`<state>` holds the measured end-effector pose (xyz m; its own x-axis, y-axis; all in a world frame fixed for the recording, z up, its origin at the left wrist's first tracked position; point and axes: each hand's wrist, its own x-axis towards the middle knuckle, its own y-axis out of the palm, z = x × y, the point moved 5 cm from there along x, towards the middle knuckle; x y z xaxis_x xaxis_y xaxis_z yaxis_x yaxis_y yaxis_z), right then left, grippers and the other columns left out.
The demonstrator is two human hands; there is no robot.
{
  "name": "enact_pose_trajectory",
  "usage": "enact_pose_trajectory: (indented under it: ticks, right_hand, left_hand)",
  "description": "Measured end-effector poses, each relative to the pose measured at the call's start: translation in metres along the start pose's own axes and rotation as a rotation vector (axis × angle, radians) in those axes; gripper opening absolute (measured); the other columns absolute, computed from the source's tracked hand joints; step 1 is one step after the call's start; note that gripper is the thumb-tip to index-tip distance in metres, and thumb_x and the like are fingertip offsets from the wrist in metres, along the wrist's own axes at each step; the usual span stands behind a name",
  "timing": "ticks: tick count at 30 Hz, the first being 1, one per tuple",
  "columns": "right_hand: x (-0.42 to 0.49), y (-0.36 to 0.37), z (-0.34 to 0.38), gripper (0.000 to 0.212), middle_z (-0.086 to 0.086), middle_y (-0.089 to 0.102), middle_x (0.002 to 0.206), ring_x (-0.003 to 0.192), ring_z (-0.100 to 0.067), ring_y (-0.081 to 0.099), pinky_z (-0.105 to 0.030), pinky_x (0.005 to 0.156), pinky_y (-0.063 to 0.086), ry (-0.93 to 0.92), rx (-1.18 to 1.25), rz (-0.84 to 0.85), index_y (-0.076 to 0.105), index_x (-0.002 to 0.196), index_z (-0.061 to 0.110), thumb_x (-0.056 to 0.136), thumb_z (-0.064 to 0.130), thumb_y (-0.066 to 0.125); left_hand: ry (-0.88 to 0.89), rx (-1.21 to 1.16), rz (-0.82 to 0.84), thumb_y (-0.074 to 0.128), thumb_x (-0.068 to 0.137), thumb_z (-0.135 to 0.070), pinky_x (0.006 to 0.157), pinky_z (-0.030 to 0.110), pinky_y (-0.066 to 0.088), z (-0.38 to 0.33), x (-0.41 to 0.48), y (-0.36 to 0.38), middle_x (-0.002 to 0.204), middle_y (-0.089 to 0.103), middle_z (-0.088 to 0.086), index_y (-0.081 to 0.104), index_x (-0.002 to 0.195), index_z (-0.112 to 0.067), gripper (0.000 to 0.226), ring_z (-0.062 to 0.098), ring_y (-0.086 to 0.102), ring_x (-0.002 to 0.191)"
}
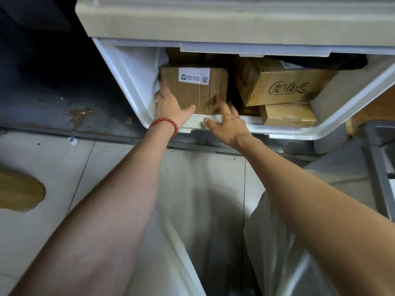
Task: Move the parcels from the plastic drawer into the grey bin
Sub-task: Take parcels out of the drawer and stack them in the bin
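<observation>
A floor [64,167] of pale grey tiles is seen from above, crossed by one dark, scuffed metal strip [53,116] just below the plastic drawer [132,67]. The one white drawer is pulled out from beneath a beige cabinet top [213,18]. Three cardboard parcels are plainly seen in it; more brown cardboard is glimpsed behind them, too hidden to be counted.

The labelled parcel [192,92], marked with one white sticker [193,76], is stood in the drawer's left part, close to its left wall. The printed parcel [284,84], the largest, is tilted in the drawer's right part. The small parcel [288,115] is lodged below it, against the drawer's front rim. One dark bag [342,61] is tucked at the drawer's back right corner.

Two bare hands are reached into the drawer. The left hand [168,103], with one red bead bracelet [165,121] at the wrist, is laid flat against the labelled parcel's left side, its thumb stretched along the lower front edge. The right hand [228,124] is held wide, fingers spread, fingertips touching the same parcel's lower right front; it is blurred.

One brown shape [19,189] is left on the floor, well apart from the drawer, to its lower left.
</observation>
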<state>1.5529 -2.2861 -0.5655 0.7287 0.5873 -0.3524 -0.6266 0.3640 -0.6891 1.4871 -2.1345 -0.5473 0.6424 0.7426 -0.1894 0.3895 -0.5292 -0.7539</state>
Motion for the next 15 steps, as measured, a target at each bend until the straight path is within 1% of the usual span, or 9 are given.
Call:
enact_pose_trajectory:
  ticks: [2, 4, 6, 9, 12, 15]
  right_hand:
    - [-0.0011, -0.0036, 0.0026, 0.069, -0.007, 0.022, 0.157, 0.142, -0.027, 0.029, -0.039, 0.116, 0.026, -0.030, 0.141, -0.008, 0.016, 0.152, 0.026, 0.096, 0.039, 0.053]
    - [-0.0028, -0.0047, 0.0043, 0.069, -0.005, 0.022, 0.157, 0.140, -0.026, 0.031, -0.035, 0.113, 0.027, -0.046, 0.189, 0.012, 0.016, 0.153, 0.024, 0.096, 0.036, 0.053]
    - [-0.0022, -0.0033, 0.0036, 0.070, -0.005, 0.015, 0.160, 0.144, -0.027, 0.026, -0.037, 0.116, 0.024, -0.042, 0.149, 0.037, 0.011, 0.154, 0.026, 0.097, 0.040, 0.051]
    - [-0.0009, 0.0012, 0.0018, 0.073, -0.007, 0.003, 0.163, 0.148, -0.030, 0.016, -0.043, 0.120, 0.018, -0.010, 0.087, 0.063, 0.004, 0.154, 0.030, 0.097, 0.043, 0.047]
    - [0.0010, 0.0012, 0.0018, 0.072, -0.006, 0.008, 0.162, 0.145, -0.030, 0.022, -0.045, 0.118, 0.021, 0.011, 0.094, 0.026, 0.007, 0.154, 0.031, 0.097, 0.041, 0.049]
    - [0.0013, 0.0005, 0.0016, 0.071, -0.005, 0.013, 0.162, 0.143, -0.029, 0.027, -0.043, 0.118, 0.022, 0.030, 0.130, 0.020, 0.009, 0.154, 0.029, 0.097, 0.040, 0.049]
  left_hand:
    - [-0.065, -0.097, 0.003, 0.073, 0.081, -0.033, 0.114, 0.039, 0.027, 0.0003, 0.0021, -0.0007, 0.156, 0.016, 0.014, -0.003, 0.153, -0.015, 0.106, 0.031, 0.029, 0.140]
    - [-0.095, -0.097, 0.021, 0.073, 0.081, -0.035, 0.114, 0.039, 0.025, -0.0011, 0.0026, 0.0024, 0.157, 0.012, 0.014, -0.003, 0.153, -0.014, 0.106, 0.031, 0.025, 0.142]
    - [-0.105, -0.077, 0.029, 0.073, 0.081, -0.036, 0.115, 0.039, 0.025, -0.0029, 0.0036, 0.0054, 0.157, 0.011, 0.014, -0.003, 0.153, -0.014, 0.107, 0.032, 0.025, 0.142]
    - [-0.113, -0.092, 0.013, 0.071, 0.083, -0.035, 0.114, 0.040, 0.027, -0.0039, 0.0074, 0.0062, 0.157, 0.014, 0.015, -0.003, 0.153, -0.013, 0.104, 0.033, 0.027, 0.141]
    - [-0.132, -0.090, -0.011, 0.073, 0.082, -0.033, 0.115, 0.037, 0.025, -0.0022, 0.0090, 0.0046, 0.156, 0.014, 0.016, -0.005, 0.152, -0.010, 0.107, 0.031, 0.025, 0.142]
    - [-0.144, -0.037, -0.010, 0.074, 0.080, -0.037, 0.117, 0.035, 0.023, -0.0016, 0.0088, 0.0050, 0.156, 0.011, 0.017, -0.004, 0.152, -0.006, 0.111, 0.031, 0.022, 0.143]
